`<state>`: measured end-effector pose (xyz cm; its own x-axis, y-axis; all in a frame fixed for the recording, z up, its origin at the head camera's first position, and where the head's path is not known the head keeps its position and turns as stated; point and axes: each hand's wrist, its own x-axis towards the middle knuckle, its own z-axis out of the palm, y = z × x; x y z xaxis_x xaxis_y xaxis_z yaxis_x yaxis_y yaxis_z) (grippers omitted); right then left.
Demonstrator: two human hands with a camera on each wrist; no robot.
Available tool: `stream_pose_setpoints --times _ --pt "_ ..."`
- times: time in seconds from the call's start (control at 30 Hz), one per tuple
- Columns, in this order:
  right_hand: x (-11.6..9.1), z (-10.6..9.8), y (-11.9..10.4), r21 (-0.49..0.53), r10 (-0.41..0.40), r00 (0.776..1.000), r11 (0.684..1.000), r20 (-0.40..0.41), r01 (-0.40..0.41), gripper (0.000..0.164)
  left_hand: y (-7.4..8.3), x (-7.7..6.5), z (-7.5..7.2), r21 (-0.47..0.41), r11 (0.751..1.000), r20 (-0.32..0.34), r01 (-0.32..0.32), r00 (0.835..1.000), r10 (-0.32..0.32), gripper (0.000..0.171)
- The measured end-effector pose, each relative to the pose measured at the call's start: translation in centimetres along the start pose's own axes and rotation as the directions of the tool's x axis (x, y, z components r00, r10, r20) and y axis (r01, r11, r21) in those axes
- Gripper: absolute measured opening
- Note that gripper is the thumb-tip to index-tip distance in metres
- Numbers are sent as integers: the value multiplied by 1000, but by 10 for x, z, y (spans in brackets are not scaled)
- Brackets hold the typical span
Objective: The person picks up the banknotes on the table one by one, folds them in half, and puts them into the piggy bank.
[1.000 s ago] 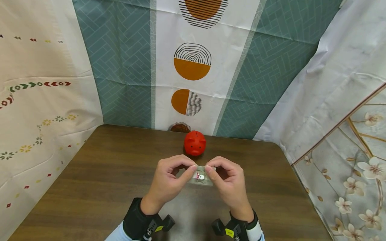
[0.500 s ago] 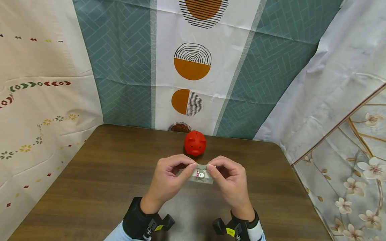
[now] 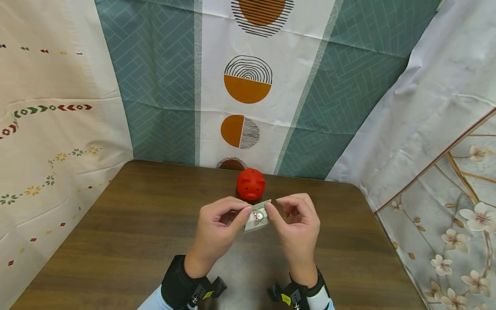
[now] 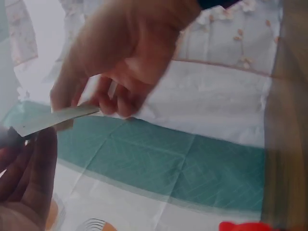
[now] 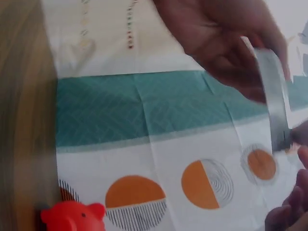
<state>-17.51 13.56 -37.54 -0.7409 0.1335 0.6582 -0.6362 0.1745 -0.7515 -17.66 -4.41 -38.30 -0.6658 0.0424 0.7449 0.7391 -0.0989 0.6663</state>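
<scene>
Hands, two, both above the tabletop [image 3: 135, 232].
Left hand [image 3: 212, 232], one: grip closed on the left edge of the flat piece [image 3: 255, 222], pinched between thumb and forefinger.
Right hand [image 3: 297, 232], one: grip loose; thumb touching the upper right corner of the same piece, forefinger tip standing apart from the thumb, the other fingers curled in.
Flat piece, one: small, thin, pale grey-green, with one round white spot and a pinkish-red mark beside it; located between the two hands, raised off the tabletop and tilted, its right end higher in the head view. Seen nearly edge-on in both wrist views, where it shows as a narrow strip; finer detail blurred.
Pig figure [image 3: 251, 185], one: red, upright near the far edge of the tabletop, snout toward the person, just beyond the hands.
Tabletop, one: dark brown, wood-grained.
Wristbands, two, black: one on the left wrist [image 3: 173, 275], one on the right [image 3: 318, 283].
Sleeves, two, light blue, partly in view.
Cloth hangings, three: a cream one [image 3: 58, 77] at left with small coloured motifs; a green-and-white one [image 3: 162, 86] behind, four round prints showing; a white one [image 3: 422, 112] at right with flowers.
</scene>
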Motion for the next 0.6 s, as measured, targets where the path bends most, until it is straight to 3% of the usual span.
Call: stream_pose_setpoints --times 0.1,0.3,0.47,0.53,0.6 --pt "-3 7 -1 -33 -27 999 999 -25 26 13 -1 0 6 43 994 -25 -103 994 104 17" --pt "-8 9 1 93 21 986 995 168 -37 23 -4 -3 16 201 943 -18 -266 961 275 21" --pt "-7 5 -2 179 66 977 978 203 -103 22 -6 0 16 231 914 12 -334 940 341 19" --pt "-6 4 -3 196 81 976 973 204 -122 19 -6 2 14 198 919 5 -340 938 346 20" --pt "-5 2 -4 185 96 974 973 206 -136 15 -6 3 12 181 934 -33 -307 948 318 26"
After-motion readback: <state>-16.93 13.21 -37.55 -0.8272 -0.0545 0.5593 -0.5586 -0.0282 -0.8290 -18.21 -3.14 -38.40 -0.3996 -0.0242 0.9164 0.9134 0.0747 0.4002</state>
